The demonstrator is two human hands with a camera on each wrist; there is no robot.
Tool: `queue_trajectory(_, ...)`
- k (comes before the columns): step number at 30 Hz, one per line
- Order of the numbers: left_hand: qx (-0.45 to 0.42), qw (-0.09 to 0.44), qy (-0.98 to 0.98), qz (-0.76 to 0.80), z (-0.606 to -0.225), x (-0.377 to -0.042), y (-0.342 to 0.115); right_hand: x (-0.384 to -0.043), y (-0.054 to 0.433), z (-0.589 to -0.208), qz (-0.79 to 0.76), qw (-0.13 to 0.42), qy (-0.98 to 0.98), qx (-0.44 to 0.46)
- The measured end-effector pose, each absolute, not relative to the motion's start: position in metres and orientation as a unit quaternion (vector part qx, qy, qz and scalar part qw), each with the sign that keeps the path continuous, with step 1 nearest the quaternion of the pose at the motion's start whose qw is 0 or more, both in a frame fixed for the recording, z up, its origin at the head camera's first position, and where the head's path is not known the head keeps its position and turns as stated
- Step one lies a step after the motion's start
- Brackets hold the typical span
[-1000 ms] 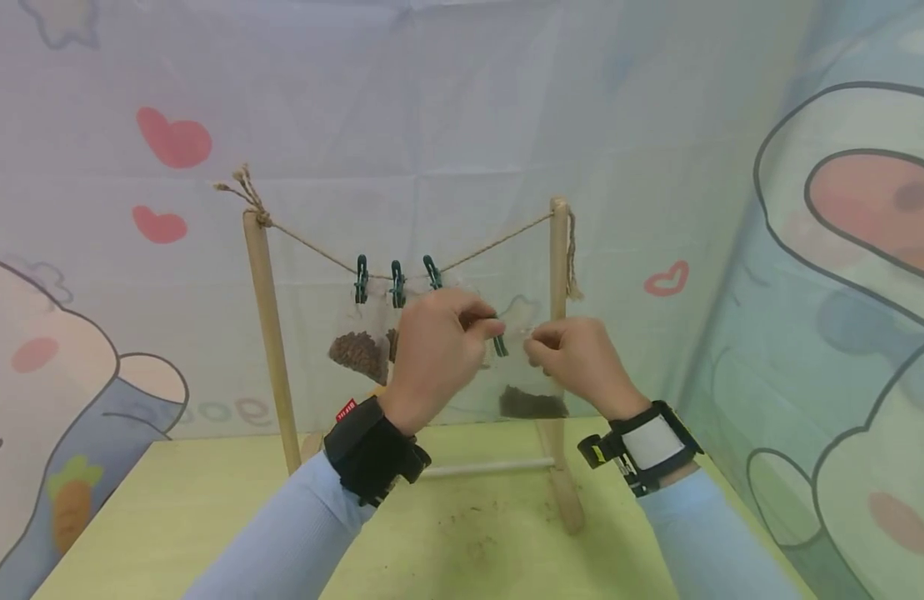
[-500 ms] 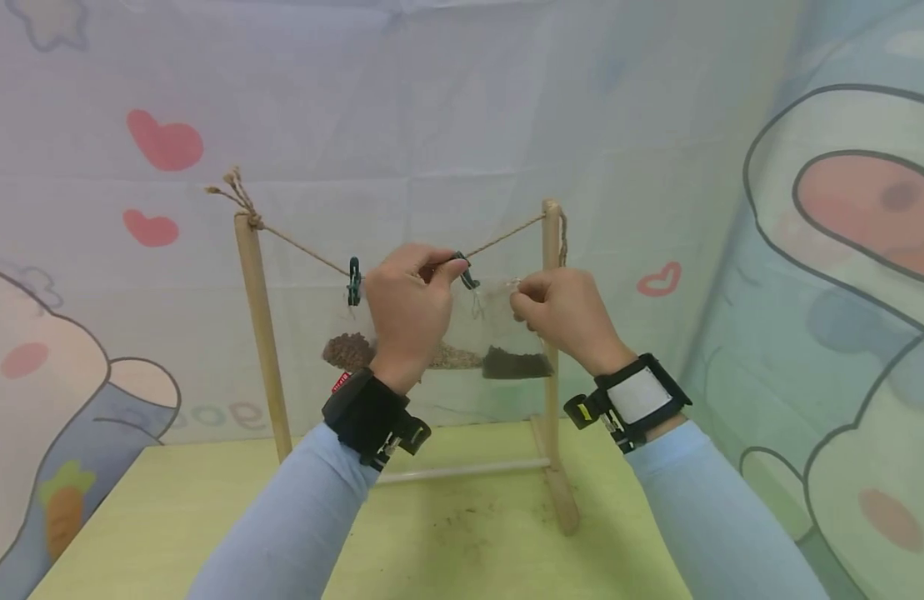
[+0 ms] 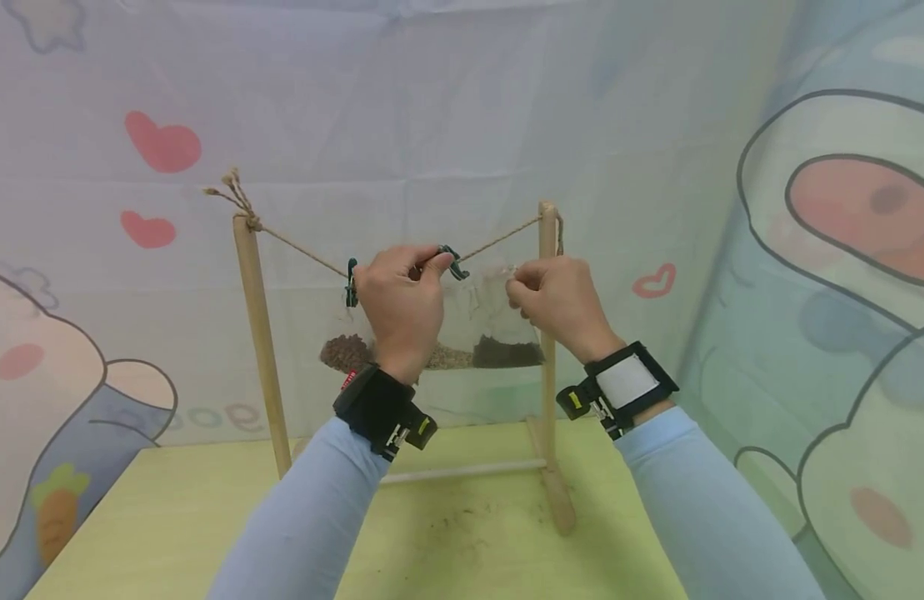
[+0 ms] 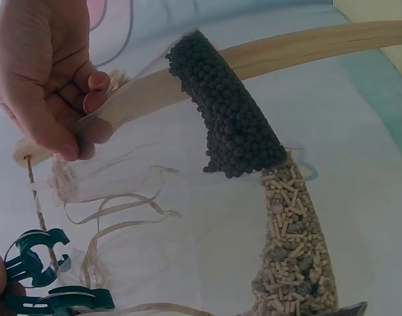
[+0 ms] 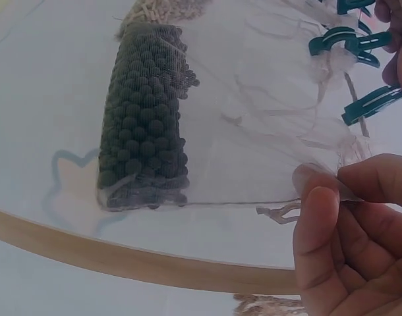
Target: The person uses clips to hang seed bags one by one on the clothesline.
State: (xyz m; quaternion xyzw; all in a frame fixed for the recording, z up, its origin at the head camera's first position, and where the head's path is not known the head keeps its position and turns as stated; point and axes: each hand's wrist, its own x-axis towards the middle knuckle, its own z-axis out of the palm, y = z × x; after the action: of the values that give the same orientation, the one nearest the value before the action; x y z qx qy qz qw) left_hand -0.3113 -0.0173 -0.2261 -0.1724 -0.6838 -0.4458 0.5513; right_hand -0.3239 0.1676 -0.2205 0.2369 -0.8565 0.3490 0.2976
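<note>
My left hand (image 3: 402,312) pinches a green clip (image 3: 452,261) at the rope (image 3: 499,242). In the left wrist view the clip's (image 4: 39,255) jaws stand apart beside the rope. My right hand (image 3: 562,300) pinches the top corner of a sheer drawstring bag (image 5: 145,118), its lower end filled with dark round balls. Loose ribbons trail from this bag's gathered neck. Beside it hangs a sheer bag of tan pellets (image 4: 296,237). At the left, another green clip (image 3: 352,283) holds a bag of brown pieces (image 3: 345,352); my left hand hides part of the row.
The rope runs between a left wooden post (image 3: 261,333) and a right wooden post (image 3: 547,392), the latter just behind my right hand. A white bar (image 3: 469,471) joins them low down, over a yellow table (image 3: 169,517). A printed cloth (image 3: 432,100) hangs behind.
Both hands have risen, bringing the clip and the bag of dark balls up to rope height. In the last half second the clip has moved slightly up and left, its jaws spread wider.
</note>
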Motion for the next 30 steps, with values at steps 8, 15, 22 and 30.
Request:
queue_trajectory(8, -0.131, 0.579, -0.702, -0.394, -0.228, -0.315, -0.014, -0.327, 0.168, -0.227, 0.358, 0.286, -0.860, 0.225)
queue_trajectory(15, -0.126, 0.584, -0.716, -0.361, -0.231, -0.317, -0.014, -0.327, 0.166, -0.231, 0.374, 0.278, -0.858, 0.217)
queue_trajectory(22, -0.131, 0.587, -0.722, -0.342, -0.233, -0.317, -0.013, -0.328, 0.164, -0.233, 0.394, 0.282, -0.849, 0.211)
queue_trajectory(30, -0.129, 0.608, -0.702, -0.348, -0.230, -0.314, -0.015, -0.327, 0.160, -0.234, 0.414, 0.280, -0.840, 0.210)
